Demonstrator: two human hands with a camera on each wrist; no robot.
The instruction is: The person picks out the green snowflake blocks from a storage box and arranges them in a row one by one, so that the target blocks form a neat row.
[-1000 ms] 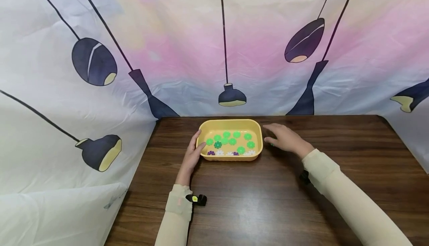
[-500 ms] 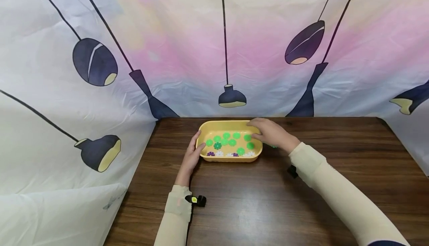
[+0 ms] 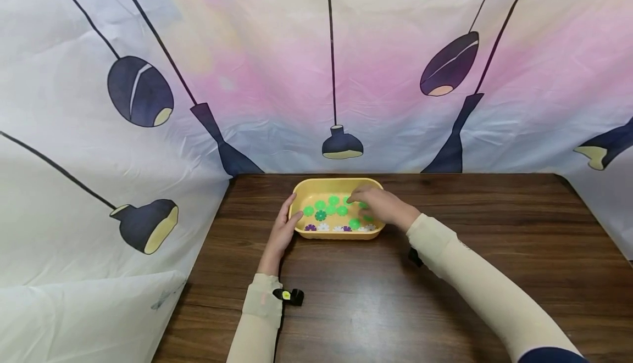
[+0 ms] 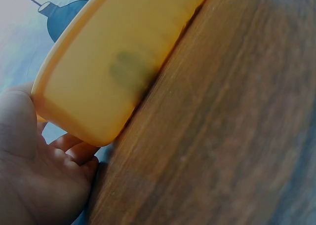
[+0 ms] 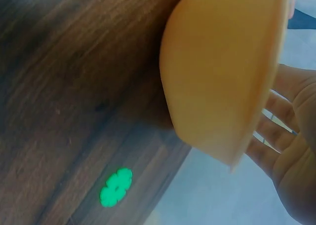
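Observation:
A yellow plastic tub [image 3: 321, 186] stands near the back of the table. In it lie several flower-shaped plastic pieces: light green ones [image 3: 309, 211], a darker green one [image 3: 320, 216], white ones [image 3: 323, 227] and purple ones [image 3: 310, 228]. My left hand [image 3: 282, 236] grips the tub's left end, thumb at the rim and fingers against the outer wall. Over the right rim reaches my right hand [image 3: 386, 206], its fingers loosely bent above the green pieces and partly hiding them. In the right wrist view, the tub's wall [image 5: 217, 67] covers the fingertips.
One green flower piece [image 5: 116, 187] lies on the table outside the tub, seen in the right wrist view. The brown wooden table [image 3: 346, 297] ends at a back edge just behind the tub. Behind it hangs a cloth [image 3: 287, 77] printed with lamps.
My right hand has moved left from beside the tub, over its right rim and in above the pieces. The left hand keeps its grip on the tub.

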